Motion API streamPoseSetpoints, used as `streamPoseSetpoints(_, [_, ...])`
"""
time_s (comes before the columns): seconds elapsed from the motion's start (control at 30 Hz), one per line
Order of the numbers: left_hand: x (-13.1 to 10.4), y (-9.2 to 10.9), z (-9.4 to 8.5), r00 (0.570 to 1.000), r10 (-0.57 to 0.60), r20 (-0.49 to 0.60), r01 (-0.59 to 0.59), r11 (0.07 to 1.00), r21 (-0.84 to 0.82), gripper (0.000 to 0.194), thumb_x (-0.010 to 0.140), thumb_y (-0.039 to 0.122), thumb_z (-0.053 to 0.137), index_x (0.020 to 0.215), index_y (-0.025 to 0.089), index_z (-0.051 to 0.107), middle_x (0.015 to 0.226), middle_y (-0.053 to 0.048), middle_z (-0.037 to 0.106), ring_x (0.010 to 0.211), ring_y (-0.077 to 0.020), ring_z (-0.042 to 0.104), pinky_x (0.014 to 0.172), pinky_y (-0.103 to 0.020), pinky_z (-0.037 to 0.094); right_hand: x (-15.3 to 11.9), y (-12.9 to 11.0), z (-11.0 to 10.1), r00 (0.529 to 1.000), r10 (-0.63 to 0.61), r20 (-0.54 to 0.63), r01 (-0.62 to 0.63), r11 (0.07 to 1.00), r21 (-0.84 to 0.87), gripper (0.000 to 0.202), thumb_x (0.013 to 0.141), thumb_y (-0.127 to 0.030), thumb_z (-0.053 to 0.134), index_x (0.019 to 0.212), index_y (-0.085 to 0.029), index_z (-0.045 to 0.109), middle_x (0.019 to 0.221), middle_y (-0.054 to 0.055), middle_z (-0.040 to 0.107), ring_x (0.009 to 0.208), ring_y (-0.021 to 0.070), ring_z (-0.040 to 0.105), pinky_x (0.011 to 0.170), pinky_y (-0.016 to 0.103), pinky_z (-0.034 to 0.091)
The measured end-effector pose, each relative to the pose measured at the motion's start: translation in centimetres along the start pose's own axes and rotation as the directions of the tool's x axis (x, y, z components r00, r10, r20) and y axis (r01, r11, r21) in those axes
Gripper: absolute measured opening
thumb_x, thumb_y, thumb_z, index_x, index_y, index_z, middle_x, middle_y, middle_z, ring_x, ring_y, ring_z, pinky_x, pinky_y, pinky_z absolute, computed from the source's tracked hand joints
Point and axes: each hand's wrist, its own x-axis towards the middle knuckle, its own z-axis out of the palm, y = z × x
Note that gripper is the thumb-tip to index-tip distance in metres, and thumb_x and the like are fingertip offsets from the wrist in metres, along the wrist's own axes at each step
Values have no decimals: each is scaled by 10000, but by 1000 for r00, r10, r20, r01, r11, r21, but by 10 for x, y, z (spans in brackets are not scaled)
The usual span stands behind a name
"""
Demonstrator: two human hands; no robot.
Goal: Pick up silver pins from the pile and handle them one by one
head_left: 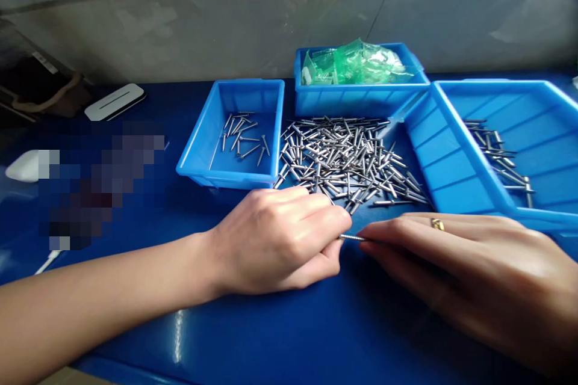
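Observation:
In front of the heaped pop rivets, a thin metal screw spans the small gap between my hands. It lies nearly level, and its threaded shank shows while both ends are hidden by fingers. My left hand is closed, with thumb and forefinger pinched at the screw's left end. From the other side, my right hand, with a gold ring on one finger, pinches the right end between its fingertips. Several loose screws lie in the small blue bin beyond my left hand.
A blue bin at the back holds green plastic bags. Another blue bin on the right has several rivets in it. A white device and a white object lie left on the blue table; a wall stands behind.

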Motion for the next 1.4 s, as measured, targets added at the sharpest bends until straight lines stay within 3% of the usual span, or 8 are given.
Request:
streamPoseSetpoints(0.13, [0, -1, -1, 1000, 12, 14, -12, 1000, -3, 237, 1208, 57, 652, 1045, 182, 769, 839, 27, 747, 688, -160, 698, 704, -295, 603, 1, -1, -1, 1000, -21, 7, 21, 1000, 13, 457, 1398, -261, 473, 979, -292, 652, 804, -12, 828, 533, 158, 759, 527, 289, 553])
streamPoseSetpoints(0.3, [1, -1, -1, 999, 35, -15, -36, 998, -43, 309, 1226, 27, 565, 1047, 167, 775, 839, 18, 771, 694, -156, 704, 702, -298, 612, -8, 0, 0, 1000, 4, -1, -4, 1000, 9, 343, 1350, -155, 540, 1074, -291, 691, 885, 7, 868, 600, 183, 807, 594, 313, 585])
streamPoseSetpoints(0.77, [2, 0, 0, 995, 51, -90, -55, 998, -43, 362, 1270, 66, 578, 1004, 133, 814, 842, -14, 823, 707, -149, 740, 697, -280, 635, 7, -2, -5, 999, -39, 15, 39, 999, -10, 461, 1364, -176, 500, 957, -287, 687, 860, 22, 891, 590, 182, 836, 548, 282, 589])
streamPoseSetpoints(0.97, [2, -1, 0, 993, 66, -98, -71, 996, -46, 324, 1285, 47, 586, 1085, 130, 827, 881, -16, 858, 730, -146, 777, 734, -269, 657, 9, -1, -5, 1000, -20, 1, 20, 1000, 17, 446, 1321, -176, 548, 916, -302, 688, 819, 3, 868, 570, 213, 808, 505, 319, 572])
streamPoseSetpoints(1.2, [1, -2, -3, 998, 49, -46, -51, 998, -46, 318, 1292, 49, 569, 1136, 154, 825, 909, -10, 873, 762, -139, 790, 779, -252, 676, 0, -3, -4, 1000, -3, -4, 3, 1000, -30, 403, 1332, -154, 540, 972, -302, 642, 732, -45, 717, 504, 153, 690, 526, 297, 513])
streamPoseSetpoints(1.4, [2, -1, -1, 998, 33, -58, -34, 999, -18, 376, 1278, 51, 562, 1029, 138, 829, 859, -18, 845, 705, -147, 763, 731, -272, 651, -3, -2, -1, 1000, 23, -12, -23, 1000, 9, 327, 1313, -176, 572, 1032, -312, 670, 856, -8, 843, 600, 201, 769, 598, 321, 596])
